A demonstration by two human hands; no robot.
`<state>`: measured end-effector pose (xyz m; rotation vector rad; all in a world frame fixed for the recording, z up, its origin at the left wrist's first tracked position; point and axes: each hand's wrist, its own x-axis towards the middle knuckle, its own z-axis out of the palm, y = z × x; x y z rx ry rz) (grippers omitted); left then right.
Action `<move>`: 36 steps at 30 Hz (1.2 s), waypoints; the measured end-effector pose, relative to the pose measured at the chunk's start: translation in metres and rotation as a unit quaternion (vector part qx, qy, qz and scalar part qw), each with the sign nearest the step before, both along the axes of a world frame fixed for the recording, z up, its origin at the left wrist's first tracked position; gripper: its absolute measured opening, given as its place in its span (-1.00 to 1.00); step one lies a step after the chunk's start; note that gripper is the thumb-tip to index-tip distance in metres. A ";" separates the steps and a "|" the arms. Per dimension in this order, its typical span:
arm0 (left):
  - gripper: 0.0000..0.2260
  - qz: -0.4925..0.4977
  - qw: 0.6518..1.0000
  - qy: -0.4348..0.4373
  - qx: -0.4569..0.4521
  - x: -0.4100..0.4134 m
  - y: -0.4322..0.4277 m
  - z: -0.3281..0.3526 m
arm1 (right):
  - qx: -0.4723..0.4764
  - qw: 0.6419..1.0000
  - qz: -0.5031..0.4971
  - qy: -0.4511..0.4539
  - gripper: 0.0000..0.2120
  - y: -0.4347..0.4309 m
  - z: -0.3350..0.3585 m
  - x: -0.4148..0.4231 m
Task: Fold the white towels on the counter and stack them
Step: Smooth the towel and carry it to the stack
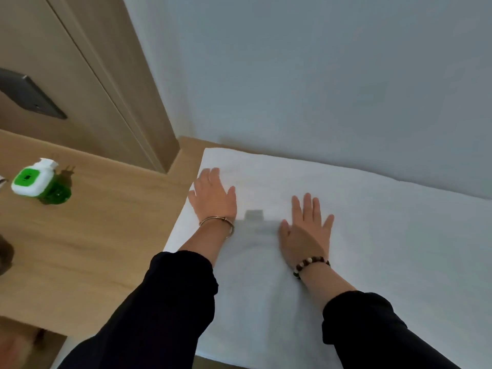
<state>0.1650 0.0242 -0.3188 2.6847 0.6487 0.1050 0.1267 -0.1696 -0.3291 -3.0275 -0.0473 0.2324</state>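
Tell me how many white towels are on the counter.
1: a large white cloth towel spread flat on the light wooden counter, under the left hand and right hand. More may lie beyond the frame.

The white towel (386, 235) is cut off at the right edge, the left hand (214, 198) and right hand (306, 233) cover patches of it, and the green-and-white device (34, 181) is blurred.

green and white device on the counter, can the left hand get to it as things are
Probably yes: the left hand lies flat at the towel's left edge, and only bare counter shows between it and the device.
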 end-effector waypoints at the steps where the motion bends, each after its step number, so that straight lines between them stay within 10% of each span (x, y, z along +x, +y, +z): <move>1: -0.51 0.067 0.997 -0.030 -0.037 0.010 0.001 0.006 | 0.005 1.000 -0.003 0.002 -0.40 0.000 0.000 -0.001; 8: -0.69 0.178 0.967 -0.003 -0.183 0.070 0.036 0.005 | 0.014 1.000 -0.015 0.002 -0.40 0.003 -0.002 0.000; 18: -0.68 0.091 0.993 0.023 -0.078 0.080 0.049 0.003 | 0.013 1.000 -0.001 -0.012 -0.40 0.002 -0.003 -0.002; 21: -0.52 -0.070 0.992 0.008 0.103 0.056 0.020 0.006 | 0.017 1.000 -0.007 -0.007 -0.42 0.002 -0.001 -0.001; 25: -0.48 -0.397 0.909 0.083 0.097 0.007 -0.021 -0.009 | 0.026 0.995 0.096 0.009 -0.47 -0.006 0.001 0.001; 27: -0.49 -0.401 0.906 0.092 0.104 0.003 -0.006 -0.012 | -0.013 0.990 0.138 0.018 -0.46 -0.030 0.003 0.008; 33: -0.51 -0.272 0.937 0.175 0.134 0.025 0.012 0.005 | -0.050 0.983 -0.174 0.032 -0.46 -0.076 0.021 0.039; 36: -0.49 -0.356 0.926 0.094 0.085 -0.006 -0.049 0.010 | -0.008 1.000 0.012 -0.010 -0.47 -0.044 0.020 0.038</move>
